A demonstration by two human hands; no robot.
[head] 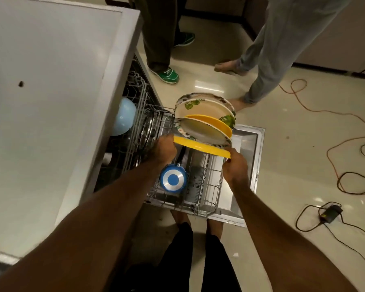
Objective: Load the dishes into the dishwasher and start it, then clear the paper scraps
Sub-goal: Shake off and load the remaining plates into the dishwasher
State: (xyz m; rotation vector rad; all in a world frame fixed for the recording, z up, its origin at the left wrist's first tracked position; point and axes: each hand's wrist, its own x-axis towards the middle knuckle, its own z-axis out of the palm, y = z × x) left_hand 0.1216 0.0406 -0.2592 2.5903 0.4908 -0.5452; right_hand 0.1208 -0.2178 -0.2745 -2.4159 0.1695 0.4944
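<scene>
Your left hand (165, 148) and right hand (236, 165) grip opposite rims of the yellow plate (200, 146), just over the rack (211, 186). Tilted, likely to slot beside the plates (204, 114) standing at rack's far end.

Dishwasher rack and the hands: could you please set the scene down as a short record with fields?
held: yellow plate, left hand and right hand gripping opposite edges
rack: lower rack pulled out over open door
loaded: upright plates; blue pan, base toward camera
inside machine: pale blue bowl
floor: orange cable
</scene>
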